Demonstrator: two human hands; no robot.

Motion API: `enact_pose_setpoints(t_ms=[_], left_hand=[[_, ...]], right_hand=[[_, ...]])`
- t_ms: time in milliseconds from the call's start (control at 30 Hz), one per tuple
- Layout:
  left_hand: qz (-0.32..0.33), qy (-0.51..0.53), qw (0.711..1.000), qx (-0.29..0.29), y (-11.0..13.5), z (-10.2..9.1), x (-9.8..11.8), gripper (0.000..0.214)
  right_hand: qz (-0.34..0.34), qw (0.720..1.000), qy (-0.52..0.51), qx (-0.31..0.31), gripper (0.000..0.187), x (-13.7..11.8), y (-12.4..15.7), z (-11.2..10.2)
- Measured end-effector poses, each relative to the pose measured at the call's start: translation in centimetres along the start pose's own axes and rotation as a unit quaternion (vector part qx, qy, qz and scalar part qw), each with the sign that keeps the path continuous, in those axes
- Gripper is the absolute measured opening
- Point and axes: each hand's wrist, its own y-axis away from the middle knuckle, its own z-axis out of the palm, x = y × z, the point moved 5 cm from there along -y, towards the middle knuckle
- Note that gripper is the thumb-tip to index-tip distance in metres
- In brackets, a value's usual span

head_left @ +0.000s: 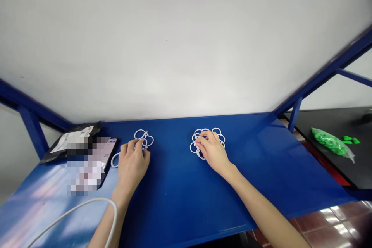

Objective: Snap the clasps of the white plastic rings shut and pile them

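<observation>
Two groups of thin white plastic rings with small tabs, like curtain rings, lie on the blue table. My left hand is over the smaller group of rings, its fingers bent down and closed around a ring at their tips; the fingertips are partly hidden. Beside its wrist side, another white ring shows in part. My right hand is over the larger cluster of overlapping rings, thumb and fingers pinched on one ring at the near left of the cluster.
At the left lie a black parcel bag with a label and a phone, partly blurred. A white cable loops past my left forearm. Blue frame bars border both sides. On a black surface at right rests a bag of green pieces.
</observation>
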Motion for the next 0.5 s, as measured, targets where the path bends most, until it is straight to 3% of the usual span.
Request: enact_pose_setpoints(t_ms=[167,333,433,500], left_hand=[[-0.012,-0.066,0.995,-0.073,0.5,0.7,-0.8,0.029],[-0.011,-0.063,0.995,-0.079,0.6,0.4,-0.4,0.026],[-0.006,0.010,0.999,-0.051,0.5,-0.2,0.5,0.020],[0.001,0.126,0.990,-0.059,0.6,-0.5,1.6,0.014]], right_hand=[[-0.011,0.998,0.055,-0.039,0.010,0.1,-0.7,0.6],[0.009,0.999,0.036,-0.004,0.014,-0.5,0.3,-0.7],[-0.004,0.999,-0.005,0.036,0.015,-1.3,1.2,-1.4],[-0.022,0.997,-0.041,0.055,0.014,-2.2,1.8,-1.3]])
